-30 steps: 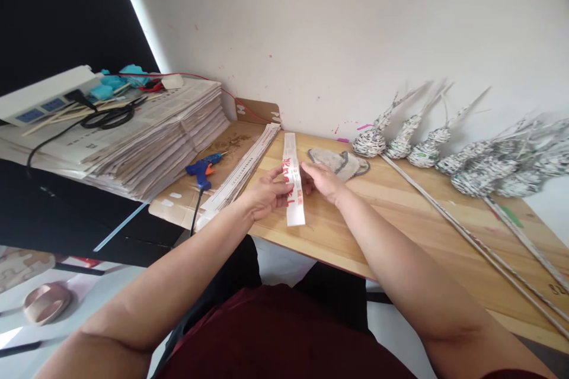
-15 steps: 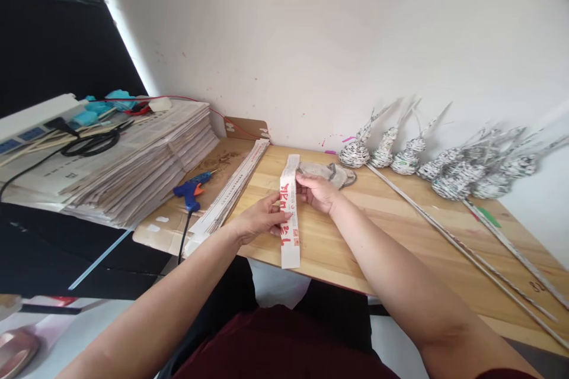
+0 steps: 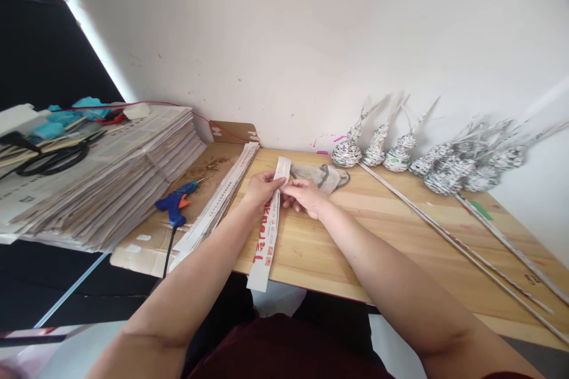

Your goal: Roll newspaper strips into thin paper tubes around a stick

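A long newspaper strip [image 3: 267, 243] with red print slants over the front edge of the wooden table [image 3: 338, 243]. My left hand [image 3: 263, 188] grips its upper part from the left, thumb on top. From the right, the fingers of my right hand [image 3: 304, 194] pinch the strip's right edge at about the same height. Just beyond my right hand lies a greyish cloth [image 3: 320, 174]. To the left is a pile of similar paper strips [image 3: 217, 198], next to a blue glue gun [image 3: 175, 204] resting on cardboard [image 3: 202, 174].
A tall stack of newspapers [image 3: 164, 160] stands at the left, with a black cable [image 3: 57, 157] and blue items [image 3: 91, 108] on it. Several woven paper pieces [image 3: 347, 153] line the wall at the right. Long thin paper rods [image 3: 427, 216] lie across the table's right side.
My left hand has moved up the strip to its upper part, near my right hand. The strip now tilts, its lower end further left and nearer me. The view has shifted slightly right.
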Demonstrator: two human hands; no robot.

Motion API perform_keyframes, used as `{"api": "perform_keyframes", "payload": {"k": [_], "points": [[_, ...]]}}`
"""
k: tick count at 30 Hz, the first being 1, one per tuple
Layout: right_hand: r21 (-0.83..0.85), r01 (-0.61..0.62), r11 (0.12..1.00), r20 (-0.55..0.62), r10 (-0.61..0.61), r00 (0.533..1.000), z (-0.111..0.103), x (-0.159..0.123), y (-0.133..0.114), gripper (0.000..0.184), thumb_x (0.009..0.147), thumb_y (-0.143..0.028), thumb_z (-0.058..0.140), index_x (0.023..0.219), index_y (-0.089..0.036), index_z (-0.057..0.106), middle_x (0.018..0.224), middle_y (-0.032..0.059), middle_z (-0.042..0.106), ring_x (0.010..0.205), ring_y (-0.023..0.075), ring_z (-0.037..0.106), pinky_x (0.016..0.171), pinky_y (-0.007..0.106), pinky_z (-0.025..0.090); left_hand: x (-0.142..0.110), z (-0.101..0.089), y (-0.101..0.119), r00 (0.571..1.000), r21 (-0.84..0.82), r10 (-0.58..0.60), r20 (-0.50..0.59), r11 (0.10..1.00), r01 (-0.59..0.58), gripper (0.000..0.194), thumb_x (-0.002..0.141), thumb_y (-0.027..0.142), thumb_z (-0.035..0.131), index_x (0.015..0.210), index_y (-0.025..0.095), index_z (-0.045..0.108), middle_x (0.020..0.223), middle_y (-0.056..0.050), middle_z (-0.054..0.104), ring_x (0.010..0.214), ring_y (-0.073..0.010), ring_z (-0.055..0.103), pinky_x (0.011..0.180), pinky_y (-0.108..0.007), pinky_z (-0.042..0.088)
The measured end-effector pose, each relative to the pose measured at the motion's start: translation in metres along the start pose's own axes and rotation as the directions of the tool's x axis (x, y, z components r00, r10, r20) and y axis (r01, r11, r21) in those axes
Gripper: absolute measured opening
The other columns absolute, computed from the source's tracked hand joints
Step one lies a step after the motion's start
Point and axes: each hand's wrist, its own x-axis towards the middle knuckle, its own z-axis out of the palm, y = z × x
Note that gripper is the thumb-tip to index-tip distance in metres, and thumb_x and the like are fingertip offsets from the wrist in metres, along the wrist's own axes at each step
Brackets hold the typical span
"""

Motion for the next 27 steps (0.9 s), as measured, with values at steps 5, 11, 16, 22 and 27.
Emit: {"api": "perform_keyframes", "payload": {"k": [5,11,16,22,27], "points": [[0.18,-0.037,0.983,-0.034,0.043,0.998,-0.003,0.003,-0.003,0.023,0.087,-0.037,0.059,0.077,-0.016,0.055,0.059,0.0004,0.061,0.046,0.0107,0.059,0.031,0.016,0.031,0.0,-0.01,-0.006,0.997,-0.178,0.003,0.081,0.984,0.011,0.048,0.06,0.028,0.082,0.104,0.012,0.067,0.069,-0.004,0.07,0.056,-0.0133,0.063,0.056,-0.024,0.051],[0.298,-0.002,0.955,0.004,0.001,1.0,-0.01,0.009,0.0,0.019,0.091,-0.033,0.054,0.085,-0.015,0.057,0.063,0.0007,0.062,0.049,0.01,0.06,0.037,0.016,0.034,-0.005,-0.014,0.004,0.979,-0.21,-0.015,0.203,0.976,0.058,0.064,0.064,0.024,0.081,0.122,0.015,0.058,0.067,-0.002,0.068,0.054,-0.0106,0.062,0.052,-0.019,0.049],[0.295,0.002,0.955,0.049,-0.017,0.999,-0.012,0.007,0.001,0.027,0.086,-0.042,0.06,0.086,-0.015,0.06,0.066,0.0022,0.064,0.052,0.0103,0.059,0.038,0.017,0.035,-0.01,-0.011,0.007,0.975,-0.185,-0.01,0.22,0.981,0.052,0.067,0.065,0.025,0.081,0.126,0.015,0.056,0.071,-0.003,0.069,0.055,-0.0092,0.06,0.052,-0.017,0.047],[0.232,0.005,0.973,0.015,-0.008,1.0,-0.008,0.001,-0.002,0.01,0.085,-0.024,0.059,0.081,-0.015,0.061,0.068,0.0035,0.065,0.052,0.0089,0.058,0.038,0.015,0.034,-0.01,-0.011,0.007,0.973,-0.187,-0.043,0.225,0.979,0.086,0.056,0.064,0.026,0.08,0.117,0.015,0.064,0.078,-0.005,0.07,0.058,-0.0087,0.06,0.057,-0.019,0.049],[0.267,-0.012,0.963,0.011,0.009,1.0,-0.008,0.002,-0.003,0.008,0.084,-0.021,0.057,0.079,-0.015,0.061,0.067,0.0038,0.065,0.053,0.0101,0.059,0.038,0.016,0.034,-0.01,-0.012,0.005,0.972,-0.157,-0.038,0.232,0.985,0.076,0.053,0.064,0.03,0.08,0.112,0.015,0.067,0.08,-0.006,0.071,0.057,-0.0091,0.059,0.057,-0.02,0.047]]}}
